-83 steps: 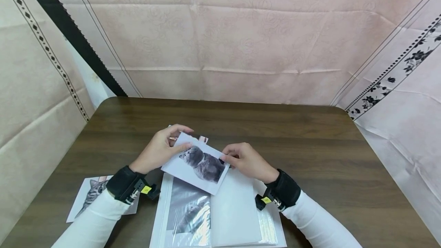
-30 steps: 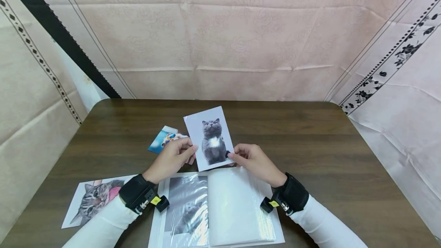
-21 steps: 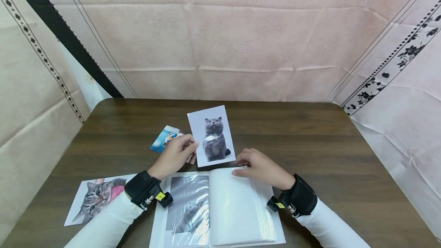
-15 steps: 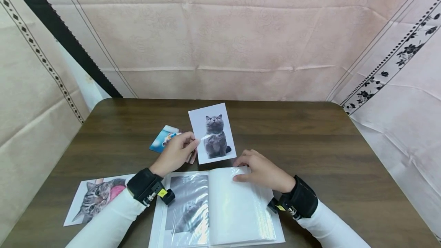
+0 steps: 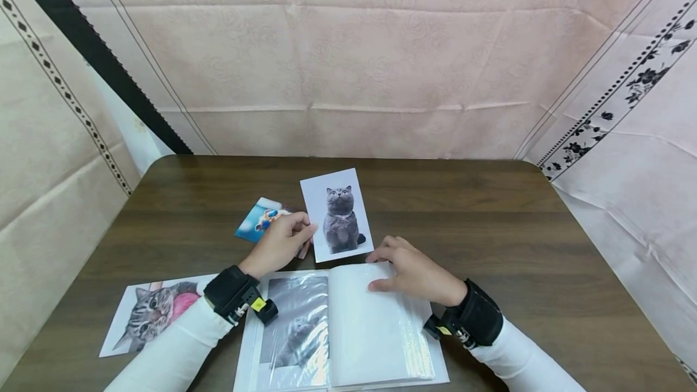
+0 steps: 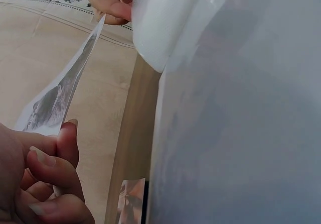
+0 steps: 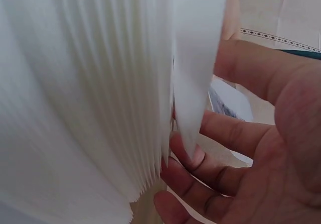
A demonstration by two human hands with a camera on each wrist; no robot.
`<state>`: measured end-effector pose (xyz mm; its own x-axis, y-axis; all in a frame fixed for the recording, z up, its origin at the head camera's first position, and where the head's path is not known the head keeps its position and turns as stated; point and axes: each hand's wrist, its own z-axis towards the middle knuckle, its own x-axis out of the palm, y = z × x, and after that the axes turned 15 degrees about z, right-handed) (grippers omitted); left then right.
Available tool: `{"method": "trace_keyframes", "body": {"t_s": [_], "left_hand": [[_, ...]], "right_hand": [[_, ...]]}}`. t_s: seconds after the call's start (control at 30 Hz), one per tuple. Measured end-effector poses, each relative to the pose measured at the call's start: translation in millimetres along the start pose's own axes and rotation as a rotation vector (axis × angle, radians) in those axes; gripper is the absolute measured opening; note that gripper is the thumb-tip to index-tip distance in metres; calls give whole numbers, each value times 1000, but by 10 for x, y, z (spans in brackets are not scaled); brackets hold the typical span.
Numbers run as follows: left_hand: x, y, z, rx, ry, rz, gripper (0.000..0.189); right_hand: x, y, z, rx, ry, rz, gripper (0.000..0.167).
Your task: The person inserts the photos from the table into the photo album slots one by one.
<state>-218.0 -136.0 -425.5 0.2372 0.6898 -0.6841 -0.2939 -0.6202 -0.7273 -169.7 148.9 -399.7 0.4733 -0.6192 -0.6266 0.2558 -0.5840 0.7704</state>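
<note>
My left hand [image 5: 280, 241] pinches the left edge of a photo [image 5: 334, 216] of a sitting grey cat, held upright just beyond the album. In the left wrist view the photo [image 6: 60, 91] is seen almost edge-on, between thumb and fingers. An open photo album [image 5: 247, 343] lies before me, a printed picture under clear film on its left side and a blank white page [image 5: 362, 325] on its right. My right hand [image 5: 411, 271] grips that page at its top edge. In the right wrist view, the loose page [image 7: 195, 48] passes between thumb and fingers, apart from the fanned stack [image 7: 105, 83].
A tabby cat photo [image 5: 149, 313] lies on the table left of the album, partly under my left forearm. Behind my left hand lies a blue picture [image 5: 256, 222], partly covered. The brown wooden table [image 5: 463, 210] extends to a pale cloth backdrop [image 5: 348, 77].
The grey cat photo, first tilted over the album in both hands, has been turned upright and moved away from it. My right hand has let go of it and taken the album page's top edge.
</note>
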Motion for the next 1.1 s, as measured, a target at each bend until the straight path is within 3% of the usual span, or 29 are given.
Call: {"method": "trace_keyframes", "body": {"t_s": [0.4, 0.7, 1.1], "left_hand": [[31, 41, 12, -20, -8, -8, 25], [45, 68, -8, -33, -15, -26, 26], [51, 57, -20, -43, -20, -50, 25]], "right_hand": [[10, 23, -49, -75, -25, -9, 32], [52, 29, -44, -87, -72, -2, 32], [58, 19, -46, -151, -156, 94, 18]]}}
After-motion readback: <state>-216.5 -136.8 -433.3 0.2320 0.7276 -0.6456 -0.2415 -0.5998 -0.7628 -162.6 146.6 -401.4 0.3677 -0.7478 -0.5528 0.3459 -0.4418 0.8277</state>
